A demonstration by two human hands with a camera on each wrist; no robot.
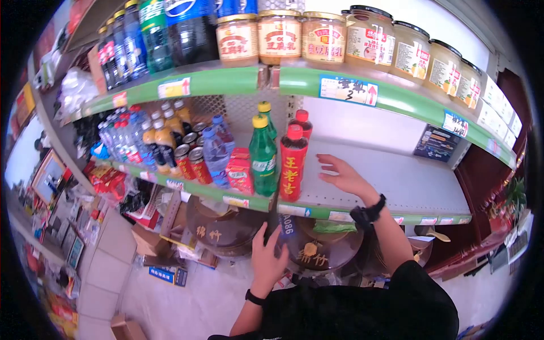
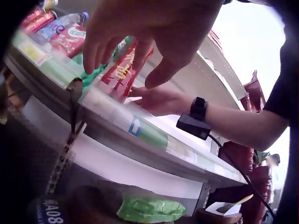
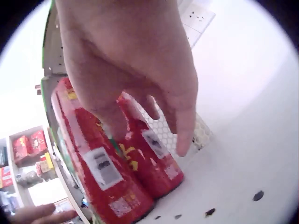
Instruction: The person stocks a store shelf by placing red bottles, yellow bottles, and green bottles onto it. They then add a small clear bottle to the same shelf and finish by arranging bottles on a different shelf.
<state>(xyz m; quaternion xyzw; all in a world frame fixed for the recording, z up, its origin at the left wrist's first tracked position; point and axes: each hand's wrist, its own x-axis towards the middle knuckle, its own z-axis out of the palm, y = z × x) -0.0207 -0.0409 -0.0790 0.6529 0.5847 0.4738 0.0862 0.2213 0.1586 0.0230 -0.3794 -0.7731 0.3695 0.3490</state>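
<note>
Two red bottles with yellow lettering stand one behind the other on the middle shelf, the front one (image 1: 292, 164) near the shelf edge. My right hand (image 1: 345, 177) is just to their right, fingers spread and holding nothing; in the right wrist view the hand (image 3: 131, 70) hangs over the front bottle (image 3: 103, 163) and the rear bottle (image 3: 152, 149), contact unclear. Left of them are green bottles with yellow caps (image 1: 263, 161). My left hand (image 1: 268, 259) is below the shelf edge in the head view, fingers apart, holding nothing; the left wrist view shows it (image 2: 154, 32) near the red bottle (image 2: 122, 74).
Left along the shelf are a red carton pack (image 1: 240, 173), water bottles (image 1: 215, 153), cans (image 1: 198, 164) and dark drinks. Jars (image 1: 280, 37) and large bottles line the shelf above. Dark round lidded containers (image 1: 226, 232) stand beneath the green shelf edge (image 1: 334, 215). Boxes lie on the floor.
</note>
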